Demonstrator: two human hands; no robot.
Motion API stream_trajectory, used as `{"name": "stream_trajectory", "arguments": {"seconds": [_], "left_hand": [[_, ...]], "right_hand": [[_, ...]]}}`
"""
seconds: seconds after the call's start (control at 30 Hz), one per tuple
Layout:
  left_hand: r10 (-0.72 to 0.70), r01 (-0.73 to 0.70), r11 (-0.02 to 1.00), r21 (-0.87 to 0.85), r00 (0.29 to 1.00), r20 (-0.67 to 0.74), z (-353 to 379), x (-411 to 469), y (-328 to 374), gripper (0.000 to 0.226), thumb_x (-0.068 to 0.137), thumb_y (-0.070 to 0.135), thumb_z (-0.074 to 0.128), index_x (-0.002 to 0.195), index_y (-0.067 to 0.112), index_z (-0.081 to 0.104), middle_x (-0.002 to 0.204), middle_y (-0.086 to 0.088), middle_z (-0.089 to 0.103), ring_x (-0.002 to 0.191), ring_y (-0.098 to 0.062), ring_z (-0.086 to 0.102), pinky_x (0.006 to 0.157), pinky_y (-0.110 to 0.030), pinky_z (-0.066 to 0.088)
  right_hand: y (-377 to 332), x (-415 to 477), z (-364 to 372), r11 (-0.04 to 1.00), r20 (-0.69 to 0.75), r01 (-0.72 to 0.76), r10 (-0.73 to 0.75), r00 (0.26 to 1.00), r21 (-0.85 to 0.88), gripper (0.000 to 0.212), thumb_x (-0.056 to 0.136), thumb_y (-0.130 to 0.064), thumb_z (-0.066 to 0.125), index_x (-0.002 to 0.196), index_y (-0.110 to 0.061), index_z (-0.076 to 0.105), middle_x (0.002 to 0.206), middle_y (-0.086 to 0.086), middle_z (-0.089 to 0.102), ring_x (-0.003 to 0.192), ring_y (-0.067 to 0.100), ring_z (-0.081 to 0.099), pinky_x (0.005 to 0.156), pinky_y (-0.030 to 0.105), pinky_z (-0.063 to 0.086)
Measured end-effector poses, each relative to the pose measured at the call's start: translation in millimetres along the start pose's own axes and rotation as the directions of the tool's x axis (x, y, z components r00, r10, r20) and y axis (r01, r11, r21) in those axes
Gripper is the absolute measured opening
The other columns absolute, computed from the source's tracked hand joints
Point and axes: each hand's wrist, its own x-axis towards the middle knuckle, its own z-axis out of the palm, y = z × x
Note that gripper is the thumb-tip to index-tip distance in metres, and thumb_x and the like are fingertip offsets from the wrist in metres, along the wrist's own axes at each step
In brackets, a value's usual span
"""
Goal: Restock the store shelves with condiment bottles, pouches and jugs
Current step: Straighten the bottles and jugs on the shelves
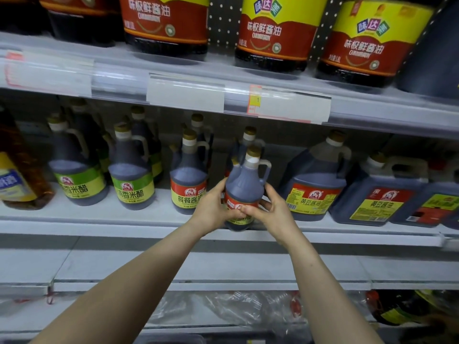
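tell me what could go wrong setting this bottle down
The dark handled soy sauce bottle with the red label, held by the left hand and right hand, is at the front edge of the white shelf; released there, it may tip off. Pushing it back could knock the similar bottle behind.

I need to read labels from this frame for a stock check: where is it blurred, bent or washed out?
Head view: the top-shelf jugs and the price strips are smeared by motion blur; the upper shelf edge bows from the wide-angle lens; the held bottle is sharper, but the left hand and right hand cover much of its label.
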Motion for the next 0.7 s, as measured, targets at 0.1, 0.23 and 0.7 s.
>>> {"name": "stream_trajectory", "arguments": {"seconds": [0.1, 0.23, 0.7], "left_hand": [[0.001, 0.000, 0.999, 0.036, 0.999, -0.034, 3, 5, -3, 0.084, 0.075, 0.024, 0.085, 0.146, 0.022, 0.040, 0.136, 0.001, 0.061, 0.124, -0.023, 0.059, 0.092, -0.026, 0.045], [0.001, 0.003, 0.998, 0.067, 0.998, -0.057, 5, 8, -6, 0.081, 0.076, 0.027, 0.084, 0.144, 0.020, 0.041, 0.135, -0.001, 0.061, 0.122, -0.024, 0.060, 0.092, -0.027, 0.046], [-0.060, 0.068, 0.992, 0.110, 0.995, -0.075, 9, 24, -2, 0.062, 0.075, 0.030, 0.084, 0.123, 0.012, 0.049, 0.124, -0.006, 0.065, 0.115, -0.026, 0.062, 0.096, -0.037, 0.052]], "right_hand": [[2, 9, 0, 1.000, 0.011, -0.005, 0.005, 1.000, 0.024, 0.079, 0.080, -0.024, 0.084, 0.145, -0.037, 0.041, 0.127, -0.023, 0.055, 0.120, 0.010, 0.056, 0.100, 0.036, 0.053], [5, 15, -1, 0.999, 0.009, 0.008, -0.008, 1.000, 0.031, 0.073, 0.080, -0.024, 0.085, 0.137, -0.043, 0.043, 0.126, -0.022, 0.058, 0.118, 0.010, 0.059, 0.098, 0.034, 0.054], [11, 37, -4, 0.999, 0.030, -0.049, 0.048, 0.998, 0.014, 0.043, 0.083, -0.025, 0.082, 0.110, -0.043, 0.054, 0.109, -0.035, 0.060, 0.098, -0.017, 0.060, 0.071, 0.006, 0.050]]}}
